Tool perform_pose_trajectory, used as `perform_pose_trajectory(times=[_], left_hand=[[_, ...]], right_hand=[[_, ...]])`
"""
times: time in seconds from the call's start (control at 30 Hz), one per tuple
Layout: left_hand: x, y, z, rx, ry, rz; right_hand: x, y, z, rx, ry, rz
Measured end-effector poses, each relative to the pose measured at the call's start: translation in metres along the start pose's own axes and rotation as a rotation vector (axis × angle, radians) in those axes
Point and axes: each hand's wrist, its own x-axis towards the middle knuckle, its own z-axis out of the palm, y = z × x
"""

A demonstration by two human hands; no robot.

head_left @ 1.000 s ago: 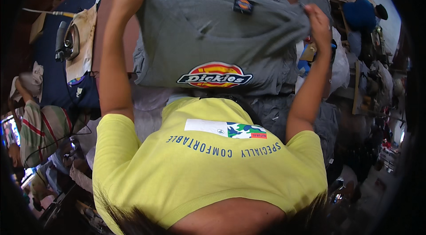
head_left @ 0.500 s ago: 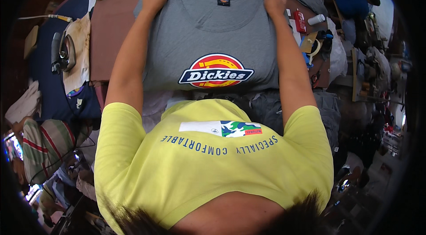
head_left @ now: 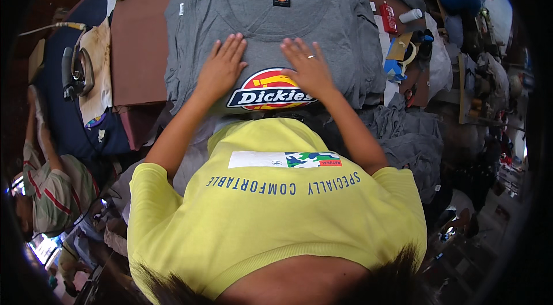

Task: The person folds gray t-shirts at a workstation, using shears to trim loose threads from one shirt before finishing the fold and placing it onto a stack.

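A grey T-shirt (head_left: 201, 23) with a colourful chest print lies face up in front of me, on top of other grey shirts. Its wide neckline faces away from me, and a dark label shows inside. My left hand (head_left: 223, 67) rests flat on the fabric, left of centre, fingers stretched toward the neckline. On the other side my right hand (head_left: 308, 69), with a ring on one finger, lies palm down, fingers spread, partly covering the right part of the print. Neither hand grips anything.
An iron (head_left: 78, 72) stands on a scorched cloth (head_left: 99, 46) at the left. To the right lie a red box (head_left: 388, 18), a white bottle (head_left: 411, 16) and a tape dispenser (head_left: 397, 67). A person in a striped shirt (head_left: 57, 195) sits at the far left.
Both hands have let go of the shirt's shoulders and come nearer to me and inward, onto its chest. The shoulders now lie spread on the pile. The person at far left has raised their arms.
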Motion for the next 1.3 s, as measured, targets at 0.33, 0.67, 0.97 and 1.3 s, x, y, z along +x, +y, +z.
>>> perform_pose_trajectory(times=[0.33, 0.67, 0.97, 1.3], left_hand=[[0.08, -0.095, 0.01, 0.178, 0.213, -0.039], [0.12, -0.128, 0.005, 0.024, 0.656, -0.081], [0.143, -0.179, -0.042, -0.652, 0.267, -0.206], [0.151, -0.147, -0.177, -0.628, 0.452, -0.323]], right_hand=[[0.04, 0.109, 0.001, -0.276, 0.25, 0.193], [0.1, 0.163, 0.01, -0.031, 0.293, 0.262], [0.114, 0.226, -0.006, 0.847, 0.392, 0.371], [0.121, 0.204, -0.171, 0.752, 0.505, 0.217]])
